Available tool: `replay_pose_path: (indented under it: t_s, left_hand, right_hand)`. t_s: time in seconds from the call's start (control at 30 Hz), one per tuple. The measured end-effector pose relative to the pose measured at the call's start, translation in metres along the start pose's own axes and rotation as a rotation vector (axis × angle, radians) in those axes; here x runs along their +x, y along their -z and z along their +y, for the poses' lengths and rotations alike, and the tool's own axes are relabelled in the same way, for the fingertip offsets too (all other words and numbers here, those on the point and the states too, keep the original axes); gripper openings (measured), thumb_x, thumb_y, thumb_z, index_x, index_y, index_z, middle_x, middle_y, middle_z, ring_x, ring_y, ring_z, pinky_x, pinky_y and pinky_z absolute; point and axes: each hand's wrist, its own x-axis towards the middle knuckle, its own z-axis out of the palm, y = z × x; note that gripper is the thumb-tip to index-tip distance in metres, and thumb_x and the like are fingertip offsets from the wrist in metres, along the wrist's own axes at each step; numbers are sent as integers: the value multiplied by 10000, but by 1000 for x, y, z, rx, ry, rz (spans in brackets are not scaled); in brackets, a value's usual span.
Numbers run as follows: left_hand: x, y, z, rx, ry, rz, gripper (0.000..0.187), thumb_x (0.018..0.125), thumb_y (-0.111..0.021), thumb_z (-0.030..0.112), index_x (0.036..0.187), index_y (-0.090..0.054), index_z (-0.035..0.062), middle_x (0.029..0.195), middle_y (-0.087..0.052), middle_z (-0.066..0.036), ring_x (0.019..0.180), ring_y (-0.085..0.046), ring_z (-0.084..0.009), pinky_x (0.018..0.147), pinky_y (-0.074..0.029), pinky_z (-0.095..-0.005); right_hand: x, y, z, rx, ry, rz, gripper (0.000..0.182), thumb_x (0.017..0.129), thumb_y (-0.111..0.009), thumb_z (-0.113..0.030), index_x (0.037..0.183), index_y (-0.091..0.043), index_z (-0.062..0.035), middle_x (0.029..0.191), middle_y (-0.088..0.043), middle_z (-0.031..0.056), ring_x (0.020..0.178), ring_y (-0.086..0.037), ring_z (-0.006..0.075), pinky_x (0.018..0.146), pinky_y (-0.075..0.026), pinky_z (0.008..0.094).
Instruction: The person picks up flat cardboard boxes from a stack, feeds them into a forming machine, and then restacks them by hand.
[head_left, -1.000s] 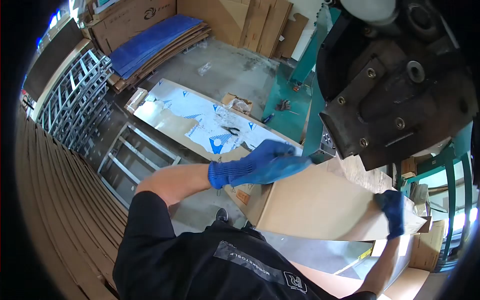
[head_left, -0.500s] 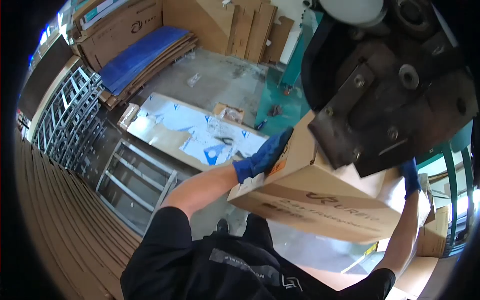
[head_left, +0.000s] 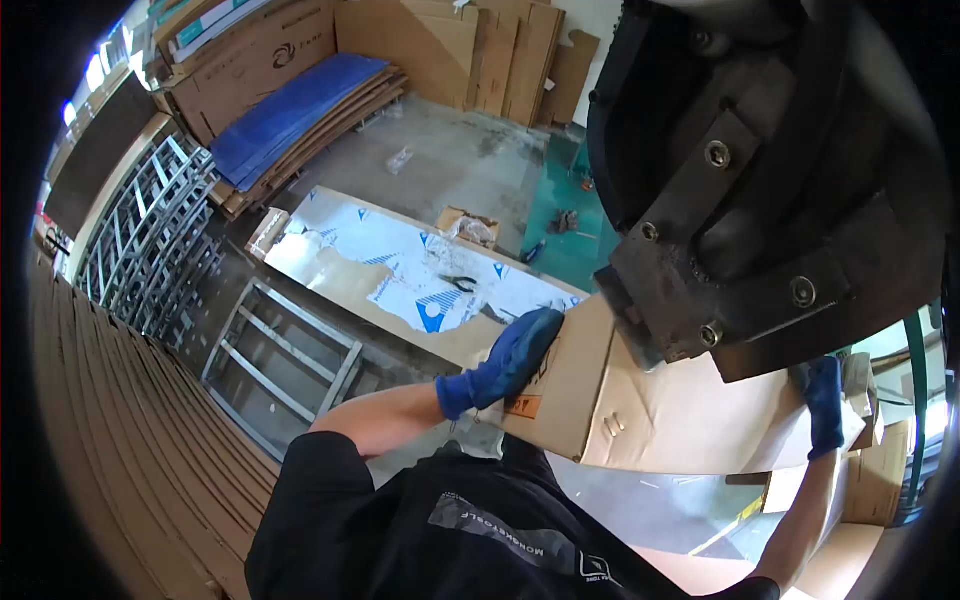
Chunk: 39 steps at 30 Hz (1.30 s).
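Observation:
A cardboard box (head_left: 690,415) is held between my two gloved hands, under a dark metal machine head (head_left: 740,250) with several bolts. My left hand (head_left: 515,360), in a blue glove, presses against the box's left end beside an orange label. My right hand (head_left: 822,405), also blue-gloved, grips the box's right end, its fingertips partly hidden. Two metal staples (head_left: 612,425) show on the panel facing me. The lower edge of the machine head is at the top of the box and covers part of it.
Left of me are stacked cardboard sheets (head_left: 130,450) and metal frames (head_left: 150,235). Ahead lies a long board with torn film (head_left: 330,250), pliers (head_left: 458,283) on it. A green machine base (head_left: 570,225) and a blue-topped cardboard stack (head_left: 290,120) stand beyond.
The box has turned and tilted: its printed side has swung out of sight and a stapled panel now faces me. My left hand has moved down and left with it, my right hand lower.

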Motion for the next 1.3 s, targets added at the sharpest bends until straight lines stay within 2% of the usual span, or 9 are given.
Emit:
replay_pose_path:
  t_s: [0.17,0.4,0.53,0.67,0.8,0.93,1.03,1.13,1.3]
  left_hand:
    - [-8,43,0,-962,773,23,463,1038,-396,317,1389,-419,16,1303,-553,-126,1241,-499,-195,1063,-397,-340]
    - [6,138,0,-406,413,-85,509,1038,-384,341,1406,-393,-11,1371,-507,-132,1262,-485,-189,1084,-374,-335]
    - [69,159,199,-433,292,-349,504,1006,-443,281,1411,-397,-15,1406,-485,-146,1298,-472,-241,1105,-358,-376]
    - [66,-6,236,-76,-360,-924,684,867,-658,370,1387,-434,-14,1322,-531,-229,1213,-524,-365,1036,-393,-435]
    - [21,-157,127,396,-157,-1184,565,787,-661,321,1262,-527,44,1060,-620,-262,991,-609,-418,846,-498,-481]
    - [27,-95,120,512,-59,-1376,364,814,-630,222,1144,-592,75,808,-659,-205,674,-658,-335,620,-537,-414]
    - [53,30,99,393,502,-1115,246,769,-661,200,981,-654,76,760,-653,-154,643,-635,-318,597,-513,-401]
    - [77,175,11,744,124,-1043,363,653,-711,149,1011,-694,91,876,-702,-120,808,-673,-283,746,-522,-380]
    - [30,46,50,502,76,-595,466,839,-654,327,1206,-609,43,1087,-674,-123,971,-646,-247,846,-496,-370]
  right_hand:
    - [23,-6,-131,267,30,-4,148,806,-615,-27,688,-531,5,629,-499,40,634,-458,110,583,-401,294]
    - [8,-4,-222,-272,549,337,297,784,-700,-189,577,-579,-14,504,-492,130,423,-421,236,451,-351,355]
    - [-58,-55,-303,-100,-14,-50,450,754,-739,-427,539,-602,-56,501,-506,163,435,-501,270,452,-371,384]
    - [-81,-158,-381,396,144,-344,368,848,-644,-449,896,-641,-83,808,-612,165,689,-590,285,637,-444,411]
    - [-99,-273,-415,806,371,-288,419,882,-621,-385,1154,-530,-80,1069,-551,193,945,-554,312,841,-422,417]
    - [-151,-261,-378,860,634,-264,582,915,-598,-322,1412,-419,-77,1330,-491,221,1200,-518,339,1044,-400,422]
    - [-272,-293,-236,883,192,-812,345,961,-528,-275,1233,-625,-86,1228,-620,172,1107,-587,325,1002,-428,382]
    - [-420,-224,-44,893,-1067,-43,276,978,-490,-243,1092,-661,-58,1116,-639,111,979,-589,223,895,-453,354]
    - [-307,-212,-21,690,-936,508,250,988,-472,-270,948,-611,-66,901,-562,60,814,-523,187,758,-435,344]
